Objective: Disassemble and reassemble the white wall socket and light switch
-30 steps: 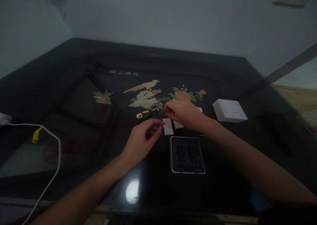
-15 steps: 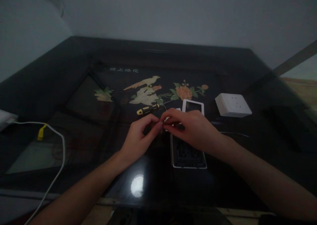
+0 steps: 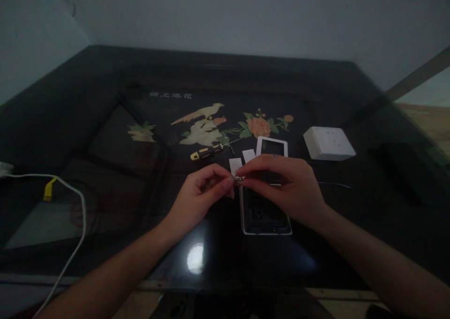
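Note:
My left hand (image 3: 206, 190) and my right hand (image 3: 286, 181) meet fingertip to fingertip over the table. Between them, both pinch a small, thin, metallic-looking piece (image 3: 239, 178), too small to name surely. Under my right hand lies an open-backed housing (image 3: 266, 220) with a white rim and dark inside, partly covered. Just beyond my fingers are two small white plates (image 3: 235, 161) (image 3: 249, 154) and a white rectangular frame (image 3: 284, 145). A yellow-and-black screwdriver (image 3: 207, 152) lies beyond my left hand, its shaft pointing right.
To the right stands a white wall-socket box (image 3: 332, 141). A thin wire (image 3: 333, 184) runs out from behind my right hand. On the left, a white cable (image 3: 83, 206) with a yellow tag (image 3: 49, 190) crosses the glossy black table (image 3: 168, 263), which bears bird-and-flower decoration.
The fingertips have drawn slightly apart, bringing the small thin piece into view between them. My right hand has shifted a little right, uncovering the white plates. The whole view has shifted slightly.

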Demonstrator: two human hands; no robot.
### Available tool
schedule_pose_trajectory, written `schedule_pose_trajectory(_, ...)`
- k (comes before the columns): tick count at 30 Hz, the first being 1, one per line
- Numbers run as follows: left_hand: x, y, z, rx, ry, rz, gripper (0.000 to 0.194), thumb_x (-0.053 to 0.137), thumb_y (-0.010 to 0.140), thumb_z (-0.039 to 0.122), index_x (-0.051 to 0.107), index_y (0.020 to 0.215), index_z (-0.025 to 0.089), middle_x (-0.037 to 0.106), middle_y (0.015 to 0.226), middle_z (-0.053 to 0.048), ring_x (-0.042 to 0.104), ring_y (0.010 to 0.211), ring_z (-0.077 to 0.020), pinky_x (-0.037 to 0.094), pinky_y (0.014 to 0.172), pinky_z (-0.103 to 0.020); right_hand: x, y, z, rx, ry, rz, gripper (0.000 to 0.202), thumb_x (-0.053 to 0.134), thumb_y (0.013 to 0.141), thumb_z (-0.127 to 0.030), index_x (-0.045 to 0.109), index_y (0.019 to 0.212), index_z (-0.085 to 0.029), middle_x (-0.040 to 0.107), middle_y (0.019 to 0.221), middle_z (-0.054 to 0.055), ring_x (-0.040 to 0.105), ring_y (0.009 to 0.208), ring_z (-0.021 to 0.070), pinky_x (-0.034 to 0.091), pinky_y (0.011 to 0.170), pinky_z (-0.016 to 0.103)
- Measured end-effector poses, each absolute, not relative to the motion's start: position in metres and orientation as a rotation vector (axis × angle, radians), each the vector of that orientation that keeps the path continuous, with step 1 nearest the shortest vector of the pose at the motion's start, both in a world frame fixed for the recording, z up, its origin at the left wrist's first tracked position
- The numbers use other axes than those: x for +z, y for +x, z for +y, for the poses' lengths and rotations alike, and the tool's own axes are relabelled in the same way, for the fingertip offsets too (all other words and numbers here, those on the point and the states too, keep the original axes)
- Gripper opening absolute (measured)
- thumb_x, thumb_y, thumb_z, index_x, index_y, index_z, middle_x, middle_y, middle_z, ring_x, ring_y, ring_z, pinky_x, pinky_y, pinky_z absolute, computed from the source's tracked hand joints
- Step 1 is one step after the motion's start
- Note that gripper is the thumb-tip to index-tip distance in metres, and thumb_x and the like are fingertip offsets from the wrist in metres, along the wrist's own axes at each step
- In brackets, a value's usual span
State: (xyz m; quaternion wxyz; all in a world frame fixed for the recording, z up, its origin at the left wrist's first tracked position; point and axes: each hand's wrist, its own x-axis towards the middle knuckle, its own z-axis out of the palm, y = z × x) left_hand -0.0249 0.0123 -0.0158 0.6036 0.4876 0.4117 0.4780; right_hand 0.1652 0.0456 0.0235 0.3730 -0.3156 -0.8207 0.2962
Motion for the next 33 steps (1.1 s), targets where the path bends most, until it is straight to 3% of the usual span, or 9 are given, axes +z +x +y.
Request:
schedule_pose_trajectory(5,-0.014,-0.022,0.009,1.094,1.165,0.948,0.02,0.069,0.088,0.037,0.065,0.087,0.017,0.066,0.072,0.002,0.062,0.067,-0.0115,0.05,0.065,-0.021,0.025,0.171,0.042,0.795,-0.807,-2.013,0.008,0.07,0.085,-0.012,0.072,0.087,-0.019,0.075,0.08,0.0,0.07,0.074,0.0124,0.055,0.068,0.024)
schedule_pose_trajectory(9,-0.015,-0.02,0.006,1.105,1.595,1.124,0.007,0.059,0.093,0.022,0.063,0.099,0.019,0.067,0.088,0.0,0.063,0.082,-0.0124,0.051,0.076,-0.023,0.021,0.197,0.039,0.708,-0.958,-1.939,0.013,0.07,0.084,-0.01,0.071,0.088,-0.022,0.075,0.086,-0.001,0.07,0.081,0.0124,0.056,0.073,0.024)
schedule_pose_trajectory(13,-0.03,-0.014,-0.003,1.015,2.109,1.084,0.023,0.059,0.092,0.017,0.058,0.116,0.02,0.061,0.115,-0.005,0.057,0.109,-0.0171,0.048,0.097,-0.03,0.005,0.231,0.03,0.525,-1.05,-2.03,0.014,0.071,0.084,-0.01,0.071,0.09,-0.023,0.075,0.088,0.0,0.07,0.082,0.0133,0.057,0.074,0.025)
schedule_pose_trajectory(17,-0.042,-0.004,-0.013,0.833,2.277,1.046,0.051,0.064,0.091,0.032,0.044,0.136,0.019,0.047,0.139,-0.012,0.042,0.134,-0.0263,0.039,0.113,-0.042,-0.011,0.25,0.019,0.476,-1.032,-2.123,0.011,0.069,0.085,-0.01,0.071,0.09,-0.02,0.073,0.089,0.003,0.07,0.08,0.0136,0.058,0.073,0.026)
schedule_pose_trajectory(21,-0.044,0.001,-0.016,0.702,2.281,1.069,0.075,0.07,0.085,0.044,0.033,0.146,0.02,0.041,0.147,-0.014,0.034,0.14,-0.0302,0.036,0.117,-0.048,-0.017,0.255,0.012,0.479,-1.002,-2.134,0.01,0.066,0.088,-0.012,0.071,0.091,-0.02,0.07,0.087,0.004,0.069,0.08,0.0139,0.059,0.069,0.026)
schedule_pose_trajectory(27,-0.045,0.0,-0.016,0.624,2.264,1.066,0.085,0.072,0.082,0.051,0.028,0.15,0.022,0.035,0.152,-0.015,0.029,0.145,-0.033,0.036,0.118,-0.052,-0.016,0.252,0.01,0.509,-0.899,-2.177,0.01,0.062,0.092,-0.015,0.071,0.089,-0.018,0.07,0.086,0.006,0.067,0.08,0.0133,0.058,0.068,0.026)
schedule_pose_trajectory(33,-0.047,-0.001,-0.017,0.608,2.227,1.057,0.077,0.068,0.087,0.043,0.03,0.15,0.023,0.034,0.155,-0.013,0.03,0.145,-0.0305,0.035,0.118,-0.051,-0.015,0.251,0.008,0.449,-0.877,-2.234,0.015,0.057,0.095,-0.015,0.071,0.09,-0.015,0.07,0.085,0.007,0.065,0.079,0.0137,0.056,0.068,0.026)
